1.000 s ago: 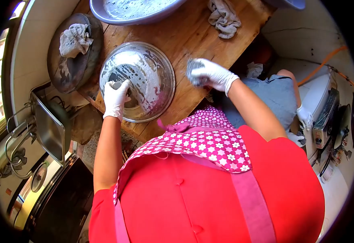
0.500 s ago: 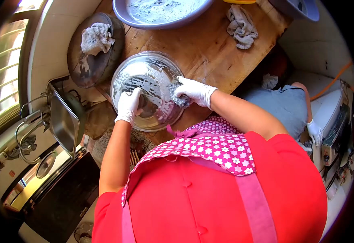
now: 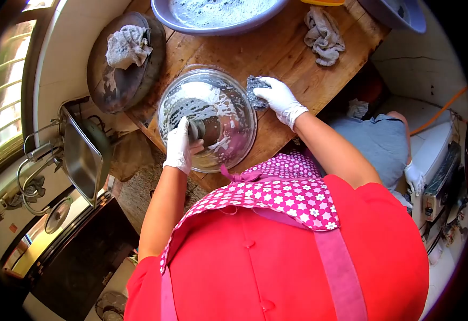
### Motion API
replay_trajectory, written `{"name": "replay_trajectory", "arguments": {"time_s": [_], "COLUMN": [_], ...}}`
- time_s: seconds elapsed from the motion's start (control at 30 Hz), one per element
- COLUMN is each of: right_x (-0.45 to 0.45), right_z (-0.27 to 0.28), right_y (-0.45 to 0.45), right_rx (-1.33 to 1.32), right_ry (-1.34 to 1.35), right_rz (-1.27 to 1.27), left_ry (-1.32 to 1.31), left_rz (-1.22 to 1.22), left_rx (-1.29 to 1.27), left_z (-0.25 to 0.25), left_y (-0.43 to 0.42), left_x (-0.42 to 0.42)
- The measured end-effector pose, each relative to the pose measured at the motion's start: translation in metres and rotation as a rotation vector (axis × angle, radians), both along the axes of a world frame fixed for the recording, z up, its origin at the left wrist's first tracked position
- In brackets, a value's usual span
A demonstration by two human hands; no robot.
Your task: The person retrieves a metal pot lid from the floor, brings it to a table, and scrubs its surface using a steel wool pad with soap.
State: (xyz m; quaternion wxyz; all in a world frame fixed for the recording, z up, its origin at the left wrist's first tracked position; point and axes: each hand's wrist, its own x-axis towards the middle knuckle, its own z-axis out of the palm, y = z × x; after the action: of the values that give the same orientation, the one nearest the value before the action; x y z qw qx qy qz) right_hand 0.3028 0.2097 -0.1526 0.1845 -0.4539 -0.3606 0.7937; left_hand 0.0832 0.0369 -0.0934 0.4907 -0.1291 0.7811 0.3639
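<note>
Lid, domed metal pot type w/ foamy white streaks point(image 3: 228, 109), sits mid-frame, a bit left of centre, knob up, on the wooden table point(image 3: 285, 61). Round as seen, so no long axis; the off-centre reference is its knob point(image 3: 197, 128). L hand point(image 3: 180, 145), white-gloved, comes in from below, part-curled, digits either side of the knob; looks like a light grip, though fingertips are partly hidden. R hand point(image 3: 281, 100), also gloved, is bent firmly round a grey scouring pad point(image 3: 255, 92), thumb and fingers pinching it.

Key relation: pad is at the lid's upper-right rim, R hand just outside it, so the dome lies left & slightly down-frame from the pad. L hand is nearer the knob, R hand nearer the right rim. Can't say if pad touches the rim or only overlaps it in view.

Further out: purple basin point(image 3: 212, 29) of sudsy water, top centre; crumpled cloth point(image 3: 325, 37), upper right, nr table edge; dark round disc point(image 3: 132, 83), upper left, w/ grey rag point(image 3: 128, 48) on top. Co-worker's gloved hand point(image 3: 415, 178) hangs at far right, well apart from the lid.
</note>
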Motion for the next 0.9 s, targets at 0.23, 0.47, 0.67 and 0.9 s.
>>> {"name": "replay_trajectory", "arguments": {"time_s": [0.23, 0.47, 0.67, 0.9], "right_x": [0.006, 0.004, -0.097, -0.143], "right_z": [0.010, -0.003, -0.039, -0.030], "right_y": [-0.019, -0.068, 0.030, 0.050], "right_rx": [0.513, 1.250, 1.258, 1.280], "right_ry": [-0.293, -0.591, -0.281, -0.376], "right_rz": [0.151, 0.434, 0.563, 0.868], "left_ry": [1.156, 0.784, 0.800, 0.760], "left_rz": [-1.080, -0.786, -1.015, -0.958], "left_rx": [0.273, 0.510, 0.457, 0.464], "left_z": [0.020, -0.034, -0.024, -0.029], "left_y": [-0.010, -0.024, -0.022, -0.020], "left_x": [0.000, -0.022, -0.032, -0.033]}}
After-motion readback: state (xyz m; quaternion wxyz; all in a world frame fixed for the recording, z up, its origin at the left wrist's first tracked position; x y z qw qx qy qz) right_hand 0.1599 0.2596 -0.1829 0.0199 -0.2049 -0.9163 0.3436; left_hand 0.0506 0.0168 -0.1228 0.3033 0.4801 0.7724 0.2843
